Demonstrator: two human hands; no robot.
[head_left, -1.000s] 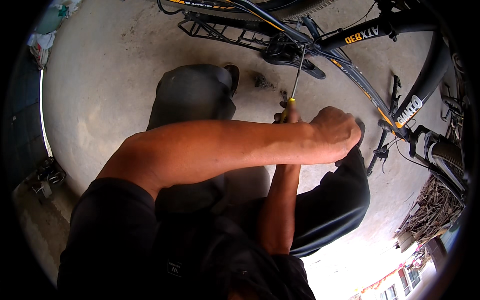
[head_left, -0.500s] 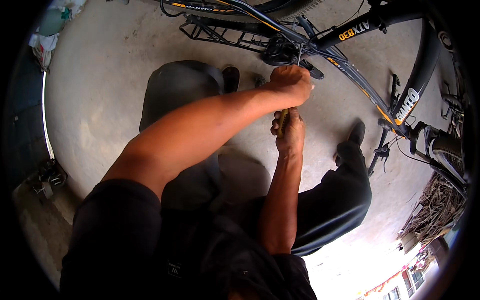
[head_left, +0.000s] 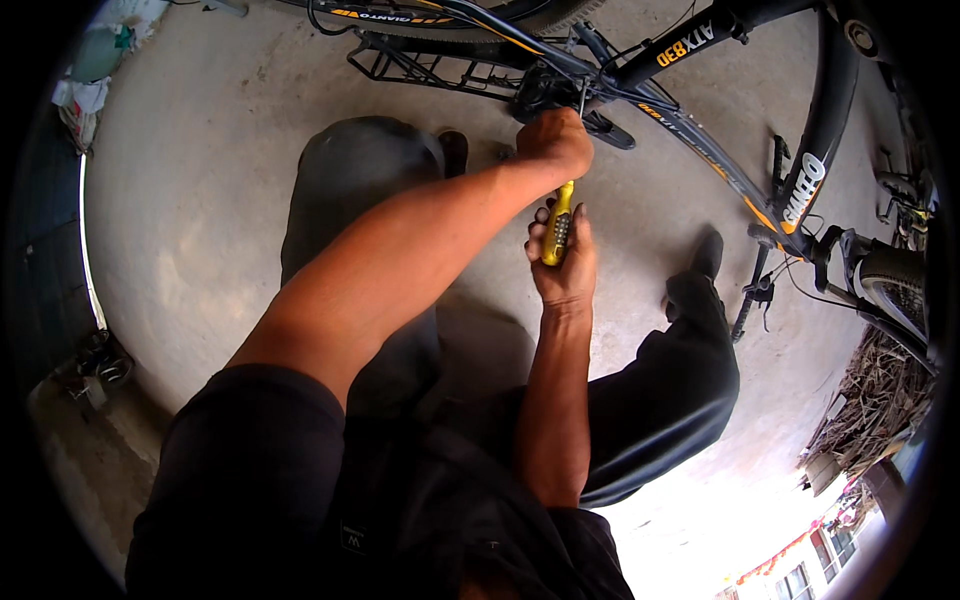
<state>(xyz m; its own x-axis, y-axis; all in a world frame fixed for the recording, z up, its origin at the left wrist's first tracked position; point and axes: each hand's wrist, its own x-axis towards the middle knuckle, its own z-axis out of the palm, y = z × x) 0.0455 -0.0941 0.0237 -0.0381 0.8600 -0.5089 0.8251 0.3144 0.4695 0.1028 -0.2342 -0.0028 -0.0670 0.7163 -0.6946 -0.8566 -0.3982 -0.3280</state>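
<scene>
A screwdriver with a yellow handle points away from me, its thin metal shaft reaching the crank area of a black and orange bicycle. My right hand holds the handle from below, fingers curled along its left side and the thumb on its right. Farther forward, my left hand is closed around the shaft, close to the crank. Its fingers are mostly hidden behind the back of the hand. The left fist also hides where handle and shaft meet, and the tip is lost among dark parts.
My bent left knee and right leg flank the arms over a concrete floor. A black rack lies beyond my left hand. At the right are the bicycle's front wheel and a pile of sticks.
The right-hand fingers have loosened and more of the yellow handle shows. Both hands and the bicycle appear slightly farther left and up in the view.
</scene>
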